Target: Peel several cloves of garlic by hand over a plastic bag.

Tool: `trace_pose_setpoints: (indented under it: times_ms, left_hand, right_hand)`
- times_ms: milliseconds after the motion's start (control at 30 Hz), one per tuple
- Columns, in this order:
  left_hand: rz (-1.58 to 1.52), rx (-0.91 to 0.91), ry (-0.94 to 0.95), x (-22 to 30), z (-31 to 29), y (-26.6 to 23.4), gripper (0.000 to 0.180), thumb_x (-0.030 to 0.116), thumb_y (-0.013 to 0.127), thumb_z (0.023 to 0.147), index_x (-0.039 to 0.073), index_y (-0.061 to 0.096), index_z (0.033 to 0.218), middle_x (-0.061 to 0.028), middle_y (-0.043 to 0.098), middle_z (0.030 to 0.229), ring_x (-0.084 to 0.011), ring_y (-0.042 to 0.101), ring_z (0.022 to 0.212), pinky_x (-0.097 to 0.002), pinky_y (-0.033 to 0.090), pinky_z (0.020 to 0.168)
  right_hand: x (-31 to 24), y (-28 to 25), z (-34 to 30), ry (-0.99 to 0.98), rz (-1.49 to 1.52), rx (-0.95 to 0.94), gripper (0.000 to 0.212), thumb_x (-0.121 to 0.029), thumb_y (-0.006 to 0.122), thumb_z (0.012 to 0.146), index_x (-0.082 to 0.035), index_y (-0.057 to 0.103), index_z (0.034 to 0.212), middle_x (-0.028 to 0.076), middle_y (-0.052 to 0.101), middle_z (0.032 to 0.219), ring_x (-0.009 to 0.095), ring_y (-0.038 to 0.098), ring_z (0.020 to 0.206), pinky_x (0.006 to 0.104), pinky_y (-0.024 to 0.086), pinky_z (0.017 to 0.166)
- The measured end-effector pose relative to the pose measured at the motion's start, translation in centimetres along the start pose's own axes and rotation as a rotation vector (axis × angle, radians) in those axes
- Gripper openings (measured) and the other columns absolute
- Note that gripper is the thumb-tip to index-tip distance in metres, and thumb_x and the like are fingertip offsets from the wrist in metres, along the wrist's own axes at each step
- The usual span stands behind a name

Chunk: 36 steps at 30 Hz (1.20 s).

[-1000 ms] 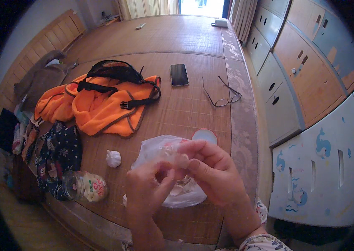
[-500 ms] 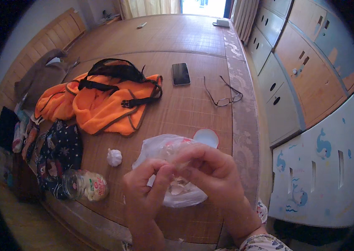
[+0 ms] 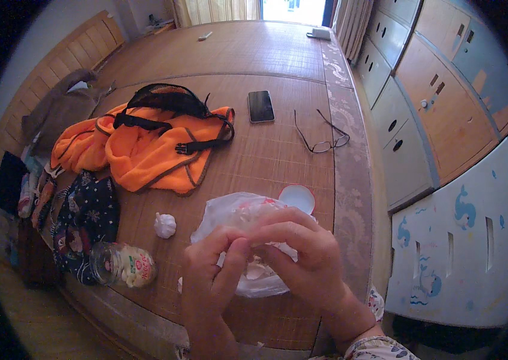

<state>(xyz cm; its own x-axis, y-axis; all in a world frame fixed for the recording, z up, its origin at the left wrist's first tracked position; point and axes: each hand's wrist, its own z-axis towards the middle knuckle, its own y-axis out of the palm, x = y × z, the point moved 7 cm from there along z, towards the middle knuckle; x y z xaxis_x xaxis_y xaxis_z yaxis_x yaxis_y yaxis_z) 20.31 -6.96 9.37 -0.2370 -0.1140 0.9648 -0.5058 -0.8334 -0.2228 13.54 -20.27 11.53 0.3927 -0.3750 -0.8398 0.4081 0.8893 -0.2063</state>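
Observation:
My left hand (image 3: 209, 285) and my right hand (image 3: 305, 258) meet fingertip to fingertip just above a crumpled clear plastic bag (image 3: 230, 213) on the wooden surface. Both pinch a small pale piece (image 3: 256, 270) that the fingers mostly hide. The bag holds whitish bits. A white garlic bulb (image 3: 165, 225) lies to the left of the bag. A clear jar (image 3: 123, 264) filled with pale cloves lies on its side near the front edge. A round white lid (image 3: 297, 198) rests behind the bag.
An orange garment with a black strapped bag (image 3: 146, 141) covers the left middle. A dark patterned pouch (image 3: 83, 219) lies at the left edge. A black phone (image 3: 260, 106) and glasses (image 3: 321, 135) lie farther back. Cabinets (image 3: 440, 120) line the right.
My hands stay together over the bag. The left fingers have curled in closer to the right fingertips, and both hands have shifted slightly.

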Motion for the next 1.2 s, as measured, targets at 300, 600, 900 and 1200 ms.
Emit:
trace_pose_setpoints:
  times_ms: [300,600,900,1200]
  left_hand:
    - [0.003,-0.010,0.062,0.1,-0.1,-0.1,0.014,0.004,0.055,0.092,-0.002,0.067,0.093,-0.0088,0.067,0.075,-0.0126,0.065,0.069,-0.0278,0.051,0.063]
    - [-0.015,-0.049,0.133,0.7,-0.1,-0.3,0.013,0.004,0.056,0.091,-0.002,0.067,0.093,-0.0099,0.068,0.077,-0.0143,0.066,0.071,-0.0279,0.051,0.065]
    - [-0.078,-0.108,0.119,0.8,-0.4,0.1,0.016,0.013,0.061,0.093,-0.001,0.067,0.092,-0.0098,0.069,0.079,-0.0167,0.067,0.072,-0.0296,0.051,0.066]
    - [0.057,0.021,0.163,0.7,-0.4,-0.8,0.011,0.006,0.072,0.085,0.000,0.070,0.093,-0.0101,0.072,0.084,-0.0153,0.069,0.077,-0.0288,0.053,0.070]
  right_hand:
    - [-1.5,0.0,-0.3,-0.111,-0.119,0.009,0.018,0.004,0.073,0.078,-0.002,0.072,0.095,0.010,0.068,0.096,0.023,0.069,0.088,0.0322,0.056,0.075]
    - [-1.4,-0.2,-0.2,-0.111,-0.085,-0.025,0.019,0.003,0.073,0.078,-0.003,0.073,0.096,0.011,0.070,0.096,0.022,0.070,0.087,0.0316,0.057,0.075]
    - [-1.3,-1.0,-0.1,-0.055,-0.013,-0.072,0.020,0.003,0.076,0.076,-0.003,0.073,0.095,0.010,0.071,0.095,0.022,0.070,0.087,0.0310,0.057,0.076]
    - [-1.2,-1.4,0.1,-0.036,-0.050,-0.068,0.019,0.002,0.079,0.074,-0.003,0.073,0.092,0.009,0.071,0.093,0.020,0.070,0.087,0.0300,0.056,0.076]
